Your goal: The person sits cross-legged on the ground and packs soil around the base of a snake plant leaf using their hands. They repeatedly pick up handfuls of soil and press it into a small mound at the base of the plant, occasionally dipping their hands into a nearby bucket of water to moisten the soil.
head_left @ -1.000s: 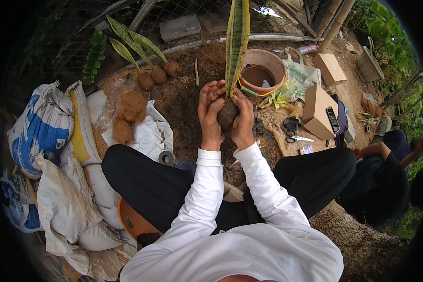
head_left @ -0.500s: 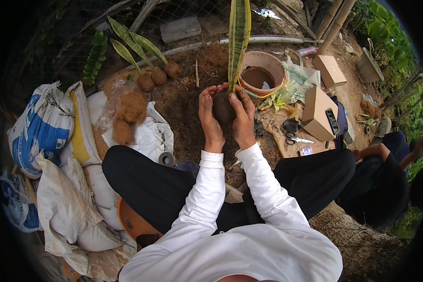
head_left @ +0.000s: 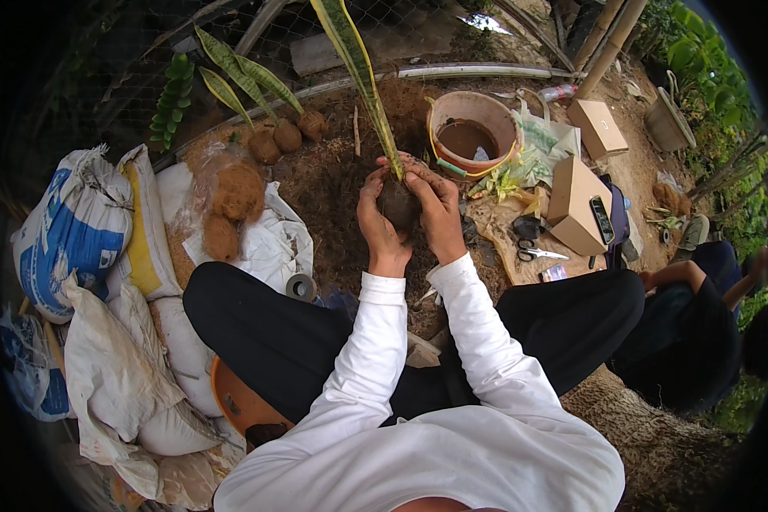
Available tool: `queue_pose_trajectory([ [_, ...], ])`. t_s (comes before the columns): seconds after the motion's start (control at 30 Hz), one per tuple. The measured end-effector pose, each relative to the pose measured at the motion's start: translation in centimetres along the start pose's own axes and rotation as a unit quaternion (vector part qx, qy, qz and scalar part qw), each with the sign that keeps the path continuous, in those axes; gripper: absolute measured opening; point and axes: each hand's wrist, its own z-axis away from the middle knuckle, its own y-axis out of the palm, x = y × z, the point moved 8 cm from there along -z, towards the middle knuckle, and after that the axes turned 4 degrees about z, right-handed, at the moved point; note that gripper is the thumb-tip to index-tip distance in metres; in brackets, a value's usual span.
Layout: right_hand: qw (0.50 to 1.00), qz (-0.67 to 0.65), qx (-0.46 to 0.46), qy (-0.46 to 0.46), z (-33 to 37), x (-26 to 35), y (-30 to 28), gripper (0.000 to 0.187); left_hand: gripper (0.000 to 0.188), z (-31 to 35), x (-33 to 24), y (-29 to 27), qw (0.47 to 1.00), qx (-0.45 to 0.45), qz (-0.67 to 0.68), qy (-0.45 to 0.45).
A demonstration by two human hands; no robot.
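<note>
Both my hands cup a dark, round soil ball in front of me. A long snake plant leaf, green with yellow edges, rises from it and leans to the left. My left hand wraps the ball's left side. My right hand closes round its right side, thumb near the base of the leaf. Muddy fingers hide part of the ball. Beyond, to the left, three similar balls sit on the ground with snake plant leaves standing in them.
Past my right hand stands a bucket of brown water. Cardboard boxes, scissors and a plastic bag lie to the right. Coconut fibre, a tape roll and stacked sacks are left. Another person sits at far right.
The leaf has swung from nearly upright to a leftward lean as the soil ball tilted in my hands. Both hands have shifted slightly, still round the ball.
</note>
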Motion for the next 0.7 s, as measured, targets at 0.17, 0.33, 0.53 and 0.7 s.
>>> queue_pose_trajectory([
  [0.17,0.999,-0.03,0.033,0.018,0.0,-0.5,0.3,0.031,0.038,-0.1,0.2,-0.7,0.999,-0.016,0.031,-0.017],
  [0.33,0.995,-0.042,0.075,0.041,0.0,0.5,1.0,0.029,0.038,-0.3,-0.3,-0.8,1.0,0.003,0.007,-0.01],
  [0.53,0.992,-0.115,0.033,0.037,-0.4,-1.0,-0.6,0.05,0.032,0.1,-0.5,0.6,0.997,-0.001,-0.079,-0.021],
  [0.7,0.975,-0.19,-0.093,0.061,0.4,-2.1,-1.7,0.044,0.042,0.2,-0.9,1.7,0.945,0.024,-0.294,0.142],
])
